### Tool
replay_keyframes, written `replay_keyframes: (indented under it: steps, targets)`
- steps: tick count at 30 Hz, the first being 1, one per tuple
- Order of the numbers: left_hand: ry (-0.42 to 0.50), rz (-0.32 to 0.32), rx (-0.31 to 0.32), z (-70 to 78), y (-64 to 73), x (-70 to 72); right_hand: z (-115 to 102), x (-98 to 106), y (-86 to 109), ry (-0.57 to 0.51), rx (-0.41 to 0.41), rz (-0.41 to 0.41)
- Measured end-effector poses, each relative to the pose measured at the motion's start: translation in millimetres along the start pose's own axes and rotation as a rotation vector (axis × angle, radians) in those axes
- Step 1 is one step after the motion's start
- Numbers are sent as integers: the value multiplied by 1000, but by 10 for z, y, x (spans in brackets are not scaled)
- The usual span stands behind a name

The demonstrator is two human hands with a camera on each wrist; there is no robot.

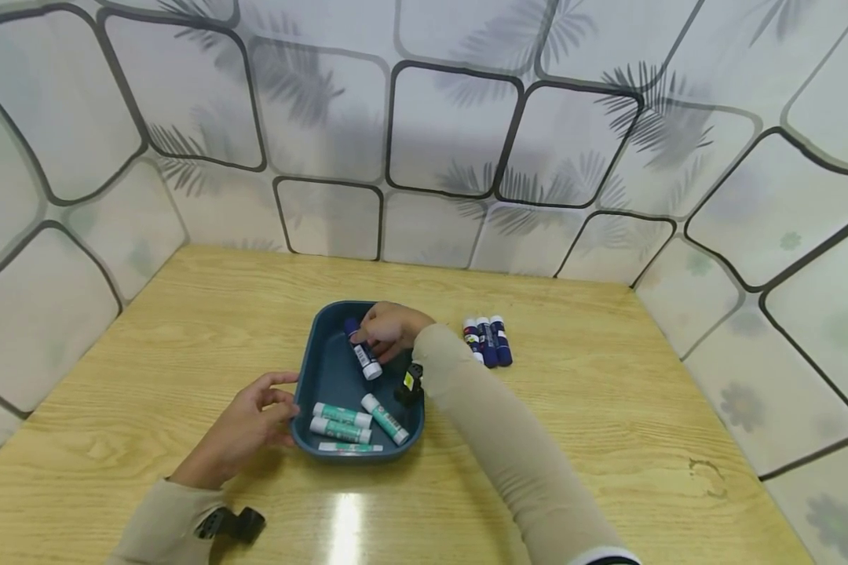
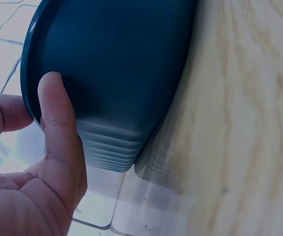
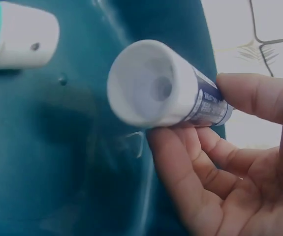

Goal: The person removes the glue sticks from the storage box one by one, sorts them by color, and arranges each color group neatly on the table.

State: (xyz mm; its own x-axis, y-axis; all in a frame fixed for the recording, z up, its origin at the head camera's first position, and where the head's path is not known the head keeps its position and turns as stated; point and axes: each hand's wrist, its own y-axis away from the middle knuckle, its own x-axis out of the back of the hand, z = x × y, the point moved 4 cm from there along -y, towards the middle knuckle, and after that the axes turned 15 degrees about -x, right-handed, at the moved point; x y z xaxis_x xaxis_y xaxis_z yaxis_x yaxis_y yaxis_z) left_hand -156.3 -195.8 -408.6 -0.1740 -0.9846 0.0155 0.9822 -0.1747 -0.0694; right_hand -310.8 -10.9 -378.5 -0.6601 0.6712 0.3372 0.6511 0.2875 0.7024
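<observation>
Navy-and-white tube (image 1: 365,360), held in the right grip (image 1: 393,326) inside a blue bin (image 1: 356,458)

Item 1: one navy-and-white tube, at the far half of the bin, tilted, white end toward the near side. Pinched between thumb and fingers of the right grip; these cover part of its middle. Label print blurred; whether it touches the bin floor cannot be told.

Item 2: bin, rounded corners, on the wooden desk (image 1: 650,408). Right wall partly hidden by the right sleeve (image 1: 495,424) and wrist camera (image 1: 411,380).

Item 3: four green-and-white tubes (image 1: 385,419), near half of the bin. One cut off by the near rim; in the right wrist view, one white end shows, the remainder out of frame.

Item 4: navy tubes (image 1: 487,344), three visible, side by side on the desk right of the bin. Leftmost partly covered by the sleeve.

Item 5: left grip (image 1: 261,412), unclenched, at the bin's left side, index finger at the rim, thumb before the outer wall; remaining fingers mostly concealed.
</observation>
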Motion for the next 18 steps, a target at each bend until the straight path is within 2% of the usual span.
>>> replay_keyframes:
  steps: [10,18]
  targets:
    - [-4,-5,-7,-7,-6,11,-60,117,163,-16,46,20]
    - [-3,-3,-9,-15,-13,1,-22,282,307,-43,62,33]
